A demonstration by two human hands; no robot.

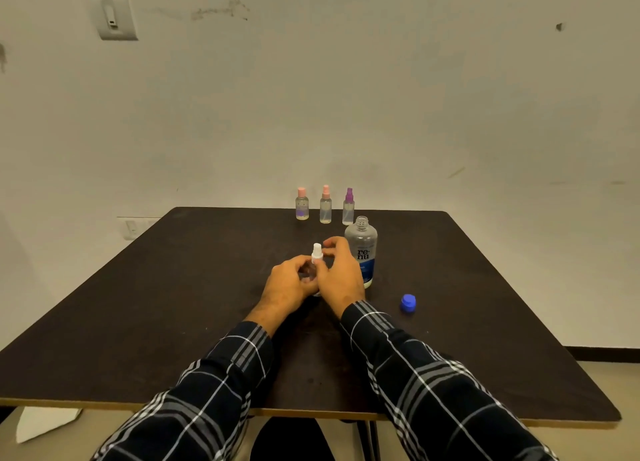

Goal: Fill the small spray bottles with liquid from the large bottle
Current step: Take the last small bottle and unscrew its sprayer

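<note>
Plaid sleeves point(214, 384) lead to two hands, together mid-table point(173, 304). Left hand point(289, 280) grips one small spray bottle point(317, 254); right hand point(337, 270) curls round its white top. One uncapped large bottle point(362, 249) stands just right of it. One blue cap point(408, 303) lies farther right. Three capped small bottles point(325, 206) line the far edge.

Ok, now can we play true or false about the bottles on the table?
1. The big bottle has its cap on. False: its neck is open, and the blue cap lies on the table.
2. The left hand and the right hand both hold the white-topped bottle. True.
3. The purple-topped bottle is at the left end of the back row. False: it is at the right end.
4. The big bottle stands upright. True.
</note>
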